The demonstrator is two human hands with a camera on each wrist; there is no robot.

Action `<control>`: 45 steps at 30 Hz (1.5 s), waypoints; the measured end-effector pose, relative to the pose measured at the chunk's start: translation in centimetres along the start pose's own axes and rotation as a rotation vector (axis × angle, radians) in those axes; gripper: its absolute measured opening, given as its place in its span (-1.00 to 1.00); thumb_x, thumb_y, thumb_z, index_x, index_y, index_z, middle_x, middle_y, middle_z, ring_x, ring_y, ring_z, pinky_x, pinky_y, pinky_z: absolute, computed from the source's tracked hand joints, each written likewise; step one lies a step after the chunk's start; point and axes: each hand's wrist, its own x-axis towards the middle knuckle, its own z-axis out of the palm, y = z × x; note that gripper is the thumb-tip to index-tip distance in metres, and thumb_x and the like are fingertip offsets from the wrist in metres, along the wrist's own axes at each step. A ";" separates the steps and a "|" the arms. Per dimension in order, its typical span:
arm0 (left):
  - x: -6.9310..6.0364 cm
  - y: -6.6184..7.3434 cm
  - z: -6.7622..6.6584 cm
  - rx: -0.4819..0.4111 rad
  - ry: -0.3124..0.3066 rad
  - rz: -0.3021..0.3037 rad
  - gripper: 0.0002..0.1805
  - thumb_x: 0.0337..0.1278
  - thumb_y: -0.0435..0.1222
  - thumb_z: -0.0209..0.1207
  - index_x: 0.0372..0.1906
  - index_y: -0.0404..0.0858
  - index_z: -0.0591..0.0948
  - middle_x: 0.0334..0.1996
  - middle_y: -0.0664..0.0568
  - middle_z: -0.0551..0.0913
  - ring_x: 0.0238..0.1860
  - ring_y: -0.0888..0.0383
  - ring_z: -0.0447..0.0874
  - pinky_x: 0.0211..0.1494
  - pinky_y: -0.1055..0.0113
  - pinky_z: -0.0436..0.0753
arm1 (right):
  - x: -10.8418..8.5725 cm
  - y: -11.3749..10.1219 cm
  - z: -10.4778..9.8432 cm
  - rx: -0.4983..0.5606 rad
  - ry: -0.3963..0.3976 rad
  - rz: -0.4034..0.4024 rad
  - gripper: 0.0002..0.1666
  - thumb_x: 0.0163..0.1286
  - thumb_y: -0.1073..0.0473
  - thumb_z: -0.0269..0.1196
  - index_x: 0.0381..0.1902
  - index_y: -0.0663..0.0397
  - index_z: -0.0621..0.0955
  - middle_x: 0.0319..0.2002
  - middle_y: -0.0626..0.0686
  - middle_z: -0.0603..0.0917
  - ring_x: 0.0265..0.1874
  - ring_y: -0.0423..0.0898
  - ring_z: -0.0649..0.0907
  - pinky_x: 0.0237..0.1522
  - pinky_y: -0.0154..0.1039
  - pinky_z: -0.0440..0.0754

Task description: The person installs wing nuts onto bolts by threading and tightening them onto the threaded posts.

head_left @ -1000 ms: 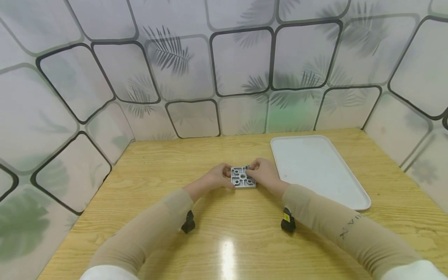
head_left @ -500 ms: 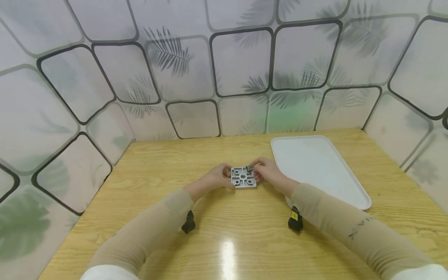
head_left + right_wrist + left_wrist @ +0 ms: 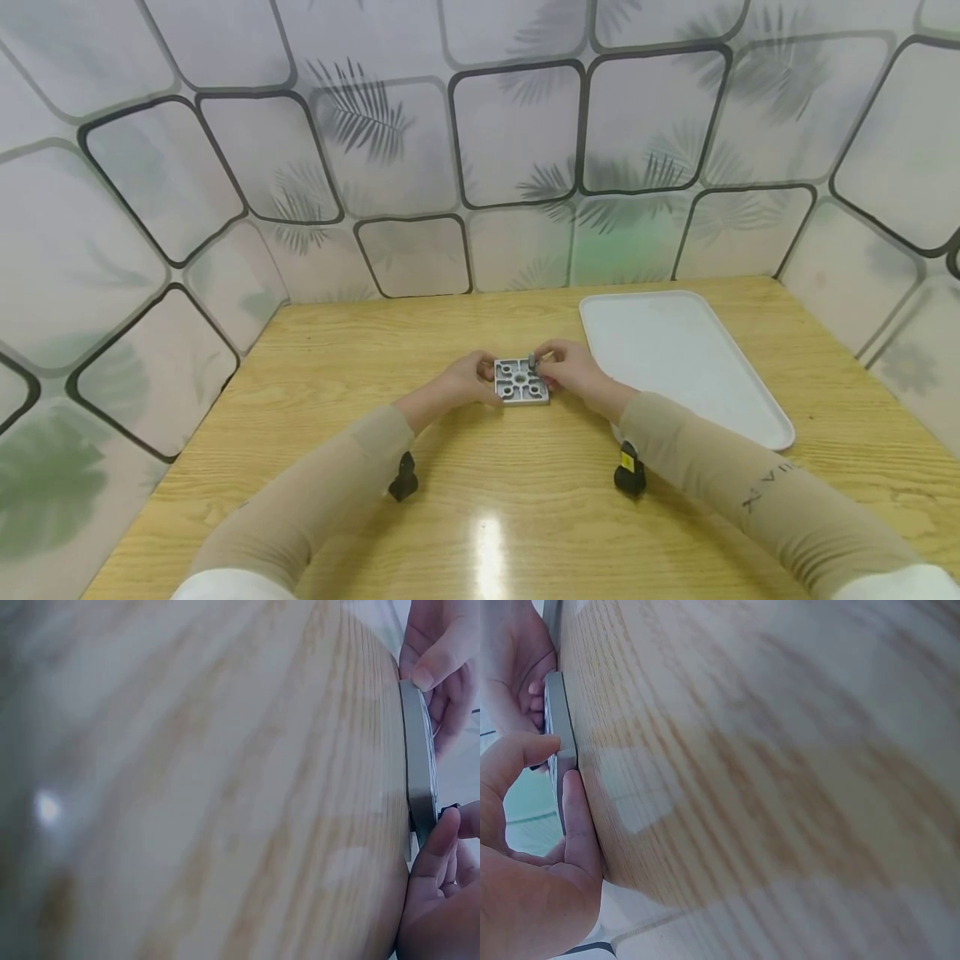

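A square grey metal plate (image 3: 521, 383) with ribs and round bosses lies at mid-table in the head view. Gripping its left side is my left hand (image 3: 465, 380); in the left wrist view the thumb and fingers (image 3: 576, 817) of that hand take the plate (image 3: 564, 724) by an edge. My right hand (image 3: 573, 371) pinches a small metal piece (image 3: 532, 362) at the plate's upper right corner. From the right wrist, a dark end of the small piece (image 3: 450, 808) shows by the thumb; its exact kind is hidden by the fingers.
A white tray (image 3: 675, 367) lies right of the hands, partly behind the right forearm. The wooden table (image 3: 360, 342) is bounded by patterned panels (image 3: 517, 133) at the back and sides. Black wrist cameras (image 3: 404, 477) hang under both sleeves.
My right hand draws back slightly to the right from over the plate, showing more of its corner and the small metal piece. The left hand and the plate stay in place.
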 end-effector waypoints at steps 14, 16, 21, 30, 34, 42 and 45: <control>0.1 0.0 0.0 0.002 0.002 -0.018 -0.11 -0.06 -0.43 0.52 0.47 -0.34 0.42 0.05 -0.09 0.58 0.01 0.08 0.51 0.12 0.33 0.56 | 0.3 0.2 0.2 -0.013 0.010 -0.011 -0.73 0.46 0.35 0.27 0.07 0.31 0.63 -0.52 -0.07 0.56 -0.50 -0.22 0.55 -0.40 -0.41 0.58; 0.0 0.0 0.0 0.000 0.001 -0.020 -0.11 -0.06 -0.43 0.52 0.47 -0.33 0.42 0.05 -0.09 0.58 0.01 0.08 0.51 0.11 0.33 0.56 | 0.4 0.2 0.2 -0.016 0.016 -0.004 -0.74 0.46 0.34 0.27 0.07 0.30 0.63 -0.52 -0.08 0.56 -0.50 -0.23 0.55 -0.40 -0.42 0.58; -0.2 0.2 0.0 0.002 0.001 -0.017 -0.11 -0.05 -0.44 0.52 0.48 -0.33 0.42 0.05 -0.09 0.58 0.01 0.08 0.51 0.12 0.33 0.55 | 0.4 0.2 0.3 -0.017 0.030 0.002 -0.75 0.46 0.34 0.28 0.06 0.29 0.63 -0.52 -0.08 0.56 -0.50 -0.23 0.55 -0.41 -0.42 0.57; -0.3 0.3 -0.1 0.008 0.001 -0.017 -0.11 -0.04 -0.44 0.50 0.48 -0.35 0.41 0.06 -0.10 0.58 0.01 0.07 0.52 0.12 0.35 0.55 | 0.1 0.0 0.4 -0.019 0.041 0.001 -0.78 0.45 0.34 0.32 0.00 0.29 0.62 -0.49 -0.05 0.59 -0.49 -0.22 0.56 -0.41 -0.41 0.58; -0.5 0.4 0.0 0.018 0.004 -0.018 -0.13 -0.04 -0.45 0.49 0.47 -0.37 0.41 0.03 -0.08 0.58 0.01 0.07 0.52 0.09 0.37 0.54 | 0.0 -0.1 0.4 -0.024 0.045 0.006 -0.79 0.45 0.33 0.33 -0.02 0.28 0.62 -0.51 -0.05 0.58 -0.49 -0.22 0.56 -0.41 -0.40 0.58; -0.3 0.1 -0.1 0.006 -0.001 -0.016 -0.11 -0.05 -0.44 0.52 0.48 -0.34 0.42 0.07 -0.10 0.58 0.04 0.06 0.52 0.17 0.28 0.56 | -0.2 -0.3 0.6 -0.073 0.057 0.011 -0.77 0.44 0.29 0.33 -0.01 0.28 0.63 -0.46 -0.04 0.57 -0.46 -0.22 0.56 -0.42 -0.43 0.60; -0.3 0.1 -0.1 0.011 -0.004 -0.018 -0.10 -0.03 -0.43 0.51 0.49 -0.33 0.40 0.09 -0.10 0.57 0.05 0.06 0.51 0.18 0.28 0.55 | -0.2 -0.5 0.7 -0.084 0.063 0.012 -0.76 0.42 0.27 0.34 -0.02 0.27 0.62 -0.47 -0.05 0.55 -0.47 -0.21 0.56 -0.42 -0.43 0.60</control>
